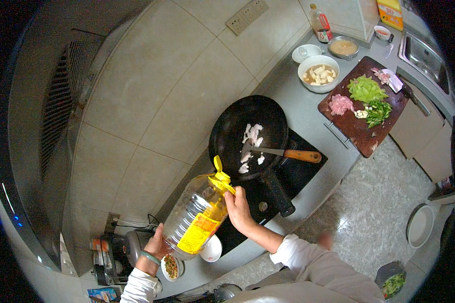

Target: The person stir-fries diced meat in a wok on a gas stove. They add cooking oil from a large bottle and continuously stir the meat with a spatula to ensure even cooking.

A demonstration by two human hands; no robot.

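Observation:
A large clear plastic oil bottle (189, 216) with a yellow label is tilted, its neck towards the black wok (227, 113). My left hand (157, 244), with a green bangle at the wrist, supports the bottle's base end. The fingers of my right hand (237, 208) grip the yellow handle by the neck. The bottle's yellow cap (221, 176) is flipped up at the wok's near rim. Pale pieces, which look like fat or meat, (253, 132) lie in the wok, along with a wooden-handled spatula (302, 155). Whether oil is flowing cannot be told.
The wok's handle (282, 197) sticks out over the black cooktop (307, 166). A cutting board (367, 140) bears sliced vegetables, meat and a cleaver (394, 81). Beside it stands a bowl of white cubes (318, 85). Small bowls (211, 250) and a rice cooker (136, 242) are near the bottle's base.

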